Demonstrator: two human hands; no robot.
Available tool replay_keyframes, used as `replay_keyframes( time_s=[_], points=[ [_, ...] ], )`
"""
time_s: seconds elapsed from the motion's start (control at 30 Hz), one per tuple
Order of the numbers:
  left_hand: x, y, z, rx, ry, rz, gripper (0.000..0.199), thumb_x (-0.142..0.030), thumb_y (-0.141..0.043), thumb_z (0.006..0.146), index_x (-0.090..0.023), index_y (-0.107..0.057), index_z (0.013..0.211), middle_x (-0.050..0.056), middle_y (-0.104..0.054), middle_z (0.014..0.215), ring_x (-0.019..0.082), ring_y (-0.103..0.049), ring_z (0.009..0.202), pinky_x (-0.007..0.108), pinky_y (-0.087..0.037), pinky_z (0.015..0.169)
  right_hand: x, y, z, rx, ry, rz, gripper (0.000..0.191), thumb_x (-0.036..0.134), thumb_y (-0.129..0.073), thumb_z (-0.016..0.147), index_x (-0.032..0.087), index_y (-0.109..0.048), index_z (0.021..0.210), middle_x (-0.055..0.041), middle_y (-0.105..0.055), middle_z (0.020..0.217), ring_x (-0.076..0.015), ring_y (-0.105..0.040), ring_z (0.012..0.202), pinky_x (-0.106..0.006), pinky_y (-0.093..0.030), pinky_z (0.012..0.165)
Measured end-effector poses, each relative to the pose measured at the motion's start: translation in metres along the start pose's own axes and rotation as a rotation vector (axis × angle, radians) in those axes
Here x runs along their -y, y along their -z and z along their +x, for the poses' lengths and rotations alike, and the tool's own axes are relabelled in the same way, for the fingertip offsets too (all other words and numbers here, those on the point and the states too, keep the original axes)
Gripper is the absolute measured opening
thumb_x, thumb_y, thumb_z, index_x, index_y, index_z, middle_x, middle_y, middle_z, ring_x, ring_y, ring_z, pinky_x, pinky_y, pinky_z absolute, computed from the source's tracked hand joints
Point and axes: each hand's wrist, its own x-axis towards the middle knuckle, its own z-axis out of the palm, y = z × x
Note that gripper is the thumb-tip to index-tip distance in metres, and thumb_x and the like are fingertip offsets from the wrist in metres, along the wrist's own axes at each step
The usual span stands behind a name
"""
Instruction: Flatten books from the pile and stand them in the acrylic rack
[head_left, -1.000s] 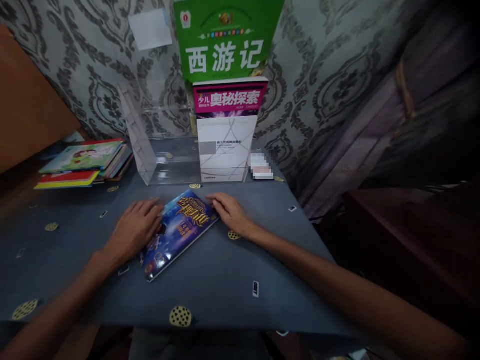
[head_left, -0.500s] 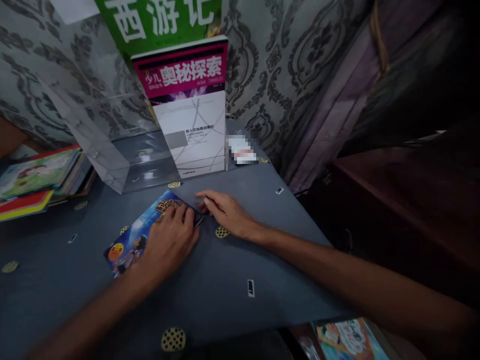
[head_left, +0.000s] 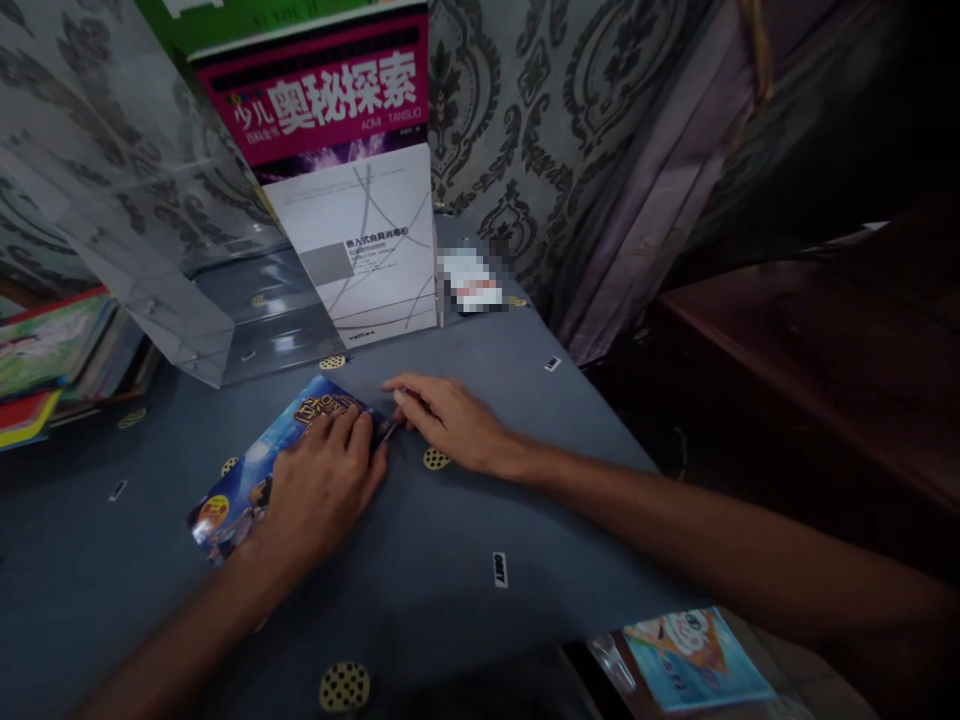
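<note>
A thin blue illustrated book (head_left: pixel 271 450) lies slanted on the grey tablecloth, its title in gold letters near the top. My left hand (head_left: pixel 322 475) rests palm down over its middle and right side, fingers bent on the cover and thumb along the right edge, holding it. At the upper right edge is my right hand (head_left: pixel 446 420), with the index finger stretched out and the other fingers curled in against a dark, slightly raised edge of the book. What exactly the right fingertips pinch is partly hidden.
A clear acrylic stand (head_left: pixel 187 330) holds a pink-and-white book (head_left: pixel 360 240) with a green book (head_left: pixel 247 25) behind it. Stacked books (head_left: pixel 67 350) lie at left, and a pixelated item (head_left: pixel 472 280) lies behind. Below the table edge (head_left: pixel 637 625) is another book (head_left: pixel 694 660).
The view has shifted, so the stand and books sit higher and further left. Both hands stay at the blue book with almost the same pose.
</note>
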Motion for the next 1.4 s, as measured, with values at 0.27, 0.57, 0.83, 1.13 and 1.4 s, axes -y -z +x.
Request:
replay_keyframes(
  time_s=[0.27,0.57,0.83,1.13,1.4],
  points=[
    [0.0002,0.0003,-0.0006,0.017,0.023,-0.043,0.036,-0.032,-0.040,0.100,-0.014,-0.069,0.110,0.016,-0.073,0.117,0.032,-0.068,0.104,0.041,-0.059,0.071,0.0009,0.0002,-0.0005,-0.018,0.029,-0.002,0.028,0.019,-0.045,0.100,0.018,-0.067,0.117,-0.0029,-0.073,0.087,-0.0148,-0.068,0.080,-0.029,-0.051,0.078],
    [0.0004,-0.0009,-0.0006,-0.019,0.018,-0.104,0.036,-0.030,-0.040,0.100,-0.013,-0.071,0.110,0.018,-0.073,0.117,0.034,-0.069,0.106,0.047,-0.060,0.079,0.0010,0.0005,-0.0010,-0.005,0.022,-0.018,0.028,0.019,-0.045,0.100,0.018,-0.066,0.118,-0.0033,-0.073,0.089,-0.0147,-0.067,0.080,-0.029,-0.050,0.078],
    [0.0013,0.0001,-0.0007,-0.048,-0.026,0.004,0.036,-0.029,-0.042,0.099,-0.013,-0.071,0.111,0.015,-0.075,0.113,0.030,-0.071,0.101,0.039,-0.061,0.073,0.0013,0.0015,-0.0015,-0.011,0.028,-0.005,0.029,0.019,-0.044,0.100,0.018,-0.066,0.119,-0.0025,-0.073,0.086,-0.0149,-0.067,0.079,-0.029,-0.051,0.077],
    [0.0009,-0.0031,-0.0025,-0.073,-0.051,0.012,0.035,-0.027,-0.043,0.099,-0.009,-0.071,0.108,0.019,-0.074,0.115,0.033,-0.071,0.102,0.044,-0.061,0.075,0.0017,0.0018,-0.0030,-0.074,0.069,0.025,0.028,0.016,-0.044,0.099,0.015,-0.065,0.118,-0.0015,-0.071,0.081,-0.0128,-0.065,0.073,-0.026,-0.050,0.072],
    [-0.0010,-0.0077,-0.0040,-0.156,-0.082,0.057,0.033,-0.025,-0.046,0.098,-0.006,-0.071,0.109,0.020,-0.074,0.112,0.032,-0.072,0.101,0.042,-0.061,0.081,0.0030,0.0017,-0.0053,-0.074,0.154,-0.039,0.029,0.018,-0.043,0.100,0.015,-0.066,0.118,-0.0030,-0.073,0.085,-0.0130,-0.067,0.073,-0.025,-0.050,0.071]
  ],
)
